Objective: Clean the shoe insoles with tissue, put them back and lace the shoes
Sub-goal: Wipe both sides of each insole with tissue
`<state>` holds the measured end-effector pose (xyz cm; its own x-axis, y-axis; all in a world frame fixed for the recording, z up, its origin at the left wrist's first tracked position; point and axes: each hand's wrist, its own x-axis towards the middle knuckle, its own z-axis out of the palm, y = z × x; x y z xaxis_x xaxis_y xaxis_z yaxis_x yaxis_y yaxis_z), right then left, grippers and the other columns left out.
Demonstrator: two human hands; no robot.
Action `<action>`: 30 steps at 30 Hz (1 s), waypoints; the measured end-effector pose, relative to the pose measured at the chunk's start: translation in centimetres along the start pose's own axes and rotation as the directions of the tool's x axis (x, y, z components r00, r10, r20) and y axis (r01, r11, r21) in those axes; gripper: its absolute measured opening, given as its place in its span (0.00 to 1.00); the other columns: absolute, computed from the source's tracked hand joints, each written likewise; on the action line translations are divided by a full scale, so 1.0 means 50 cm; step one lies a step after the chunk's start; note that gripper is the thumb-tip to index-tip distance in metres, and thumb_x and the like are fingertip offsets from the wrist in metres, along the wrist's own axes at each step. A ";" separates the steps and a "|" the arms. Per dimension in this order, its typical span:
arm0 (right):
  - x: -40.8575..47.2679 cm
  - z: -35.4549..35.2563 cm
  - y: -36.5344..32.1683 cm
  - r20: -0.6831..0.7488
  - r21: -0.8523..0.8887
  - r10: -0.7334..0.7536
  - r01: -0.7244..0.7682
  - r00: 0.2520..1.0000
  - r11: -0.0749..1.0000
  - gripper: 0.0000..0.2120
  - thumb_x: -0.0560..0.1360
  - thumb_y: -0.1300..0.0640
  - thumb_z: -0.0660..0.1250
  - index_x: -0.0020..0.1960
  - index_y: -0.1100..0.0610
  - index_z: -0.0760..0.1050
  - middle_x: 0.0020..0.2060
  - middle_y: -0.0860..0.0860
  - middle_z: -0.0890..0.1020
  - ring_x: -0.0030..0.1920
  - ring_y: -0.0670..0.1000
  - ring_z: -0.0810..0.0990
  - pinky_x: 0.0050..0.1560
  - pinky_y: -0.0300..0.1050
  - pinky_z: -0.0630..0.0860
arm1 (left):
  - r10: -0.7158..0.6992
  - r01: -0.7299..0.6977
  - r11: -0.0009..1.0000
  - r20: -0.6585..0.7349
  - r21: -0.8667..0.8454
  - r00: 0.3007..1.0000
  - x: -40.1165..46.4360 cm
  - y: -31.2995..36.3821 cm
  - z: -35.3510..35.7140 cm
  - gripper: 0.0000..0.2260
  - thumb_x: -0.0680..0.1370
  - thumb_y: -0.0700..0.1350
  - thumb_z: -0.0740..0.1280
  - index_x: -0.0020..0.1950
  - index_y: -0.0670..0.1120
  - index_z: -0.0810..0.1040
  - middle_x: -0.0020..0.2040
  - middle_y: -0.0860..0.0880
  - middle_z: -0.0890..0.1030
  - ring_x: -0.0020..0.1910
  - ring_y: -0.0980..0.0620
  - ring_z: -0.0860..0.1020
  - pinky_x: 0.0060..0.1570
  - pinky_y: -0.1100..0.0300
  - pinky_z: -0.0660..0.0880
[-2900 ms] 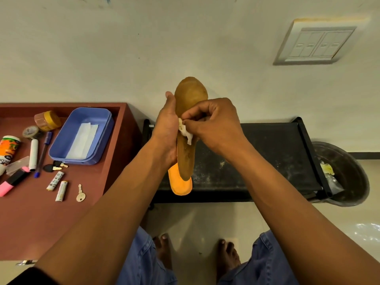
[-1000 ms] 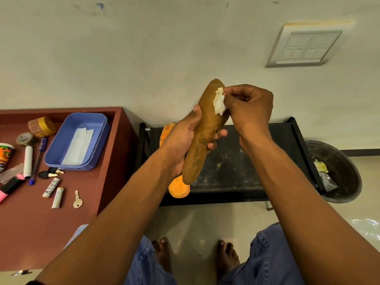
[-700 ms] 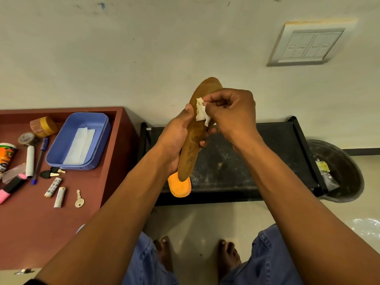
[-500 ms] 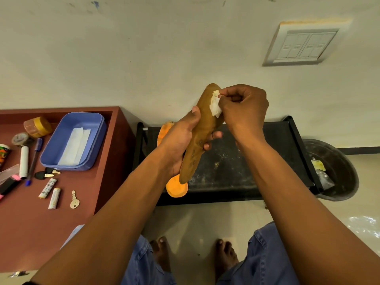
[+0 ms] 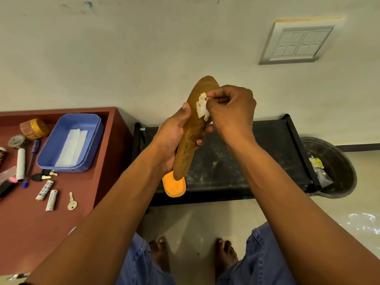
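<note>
The brown insole is held at the centre of the frame, above the black rack. Its long axis runs steeply up the frame, the rounded toe end at upper centre and the heel end at lower centre, leaning slightly to the right toward the top.

The left hand grips the insole around its middle, thumb along the left edge and fingers curled behind, with fingertips showing past the right edge. The right hand is at the upper right of the insole. Its fingers are curled and pinch a crumpled white tissue against the insole's upper face, just below the toe end. The remaining insole face lies down and to the left of the tissue, so a wiping stroke would likely run along the long axis toward the heel.

A second, orange insole sits behind the first in the left hand. Only its lower end is visible; the rest is hidden by the hand and the brown insole. No shoes or laces are in view. Folded tissue lies in a blue tray on the tabletop at the left of the frame.
</note>
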<state>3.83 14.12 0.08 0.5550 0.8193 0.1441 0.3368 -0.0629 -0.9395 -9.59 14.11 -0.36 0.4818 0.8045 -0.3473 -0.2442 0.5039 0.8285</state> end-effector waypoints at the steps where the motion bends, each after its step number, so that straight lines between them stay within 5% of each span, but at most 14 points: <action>1: 0.004 -0.002 0.003 -0.037 -0.023 -0.016 0.015 0.999 1.000 0.05 0.75 0.62 0.73 0.47 0.54 0.85 0.41 0.46 0.85 0.36 0.38 0.83 0.31 0.31 0.78 | -0.003 0.003 1.000 0.011 0.001 1.000 0.002 -0.003 0.001 0.22 0.87 0.57 0.53 0.73 0.46 0.74 0.54 0.44 0.84 0.46 0.50 0.82 0.39 0.59 0.72; 5: 0.017 -0.011 0.012 -0.080 -0.050 -0.012 0.009 0.997 0.999 0.05 0.74 0.61 0.73 0.46 0.52 0.86 0.40 0.43 0.85 0.41 0.40 0.84 0.47 0.39 0.83 | -0.002 0.001 1.000 0.047 0.015 0.999 0.003 -0.010 0.002 0.23 0.87 0.58 0.52 0.75 0.47 0.71 0.61 0.44 0.83 0.48 0.49 0.81 0.39 0.59 0.73; 9: 0.002 -0.002 0.005 0.065 -0.010 0.016 -0.016 0.998 1.000 0.07 0.75 0.64 0.73 0.48 0.54 0.86 0.41 0.44 0.85 0.36 0.41 0.84 0.38 0.38 0.83 | 0.000 0.000 1.000 -0.006 0.001 1.000 0.000 -0.005 -0.009 0.23 0.86 0.58 0.53 0.73 0.46 0.74 0.54 0.45 0.84 0.44 0.50 0.82 0.39 0.59 0.72; 13: -0.016 0.021 0.002 0.145 -0.028 -0.030 0.035 0.989 0.999 0.07 0.73 0.63 0.74 0.45 0.51 0.86 0.40 0.43 0.85 0.40 0.45 0.86 0.43 0.50 0.85 | 0.006 -0.004 1.000 -0.074 0.023 0.997 -0.002 0.005 -0.021 0.23 0.86 0.58 0.55 0.70 0.44 0.77 0.44 0.46 0.84 0.38 0.52 0.79 0.37 0.58 0.74; 18: -0.004 0.014 0.007 -0.012 -0.040 -0.018 0.017 1.000 0.999 0.06 0.74 0.62 0.73 0.45 0.52 0.85 0.39 0.45 0.85 0.38 0.45 0.85 0.39 0.47 0.85 | -0.006 0.007 1.000 -0.039 0.016 0.999 -0.001 0.005 -0.010 0.24 0.86 0.58 0.54 0.71 0.44 0.75 0.50 0.45 0.85 0.41 0.52 0.82 0.38 0.59 0.74; 22: 0.018 -0.005 0.016 -0.103 -0.097 -0.023 0.013 0.994 0.995 0.06 0.74 0.61 0.72 0.47 0.53 0.86 0.40 0.45 0.86 0.40 0.42 0.84 0.46 0.41 0.84 | 0.008 -0.009 1.000 0.031 0.026 0.999 0.000 -0.005 -0.009 0.24 0.86 0.58 0.53 0.73 0.45 0.73 0.61 0.42 0.83 0.50 0.49 0.82 0.40 0.60 0.75; 30: -0.017 0.022 0.004 0.124 -0.005 -0.032 0.033 0.992 0.999 0.05 0.74 0.62 0.74 0.46 0.53 0.86 0.40 0.46 0.86 0.38 0.46 0.85 0.44 0.50 0.85 | 0.031 -0.031 1.000 -0.052 -0.001 0.998 0.003 0.006 -0.032 0.26 0.86 0.59 0.54 0.72 0.42 0.75 0.47 0.45 0.82 0.38 0.52 0.79 0.36 0.60 0.74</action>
<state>2.58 14.04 -0.60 0.4456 0.8851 0.1342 0.3588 -0.0393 -0.9326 -10.92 14.88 -0.85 0.4294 0.8350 -0.3441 -0.2599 0.4791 0.8384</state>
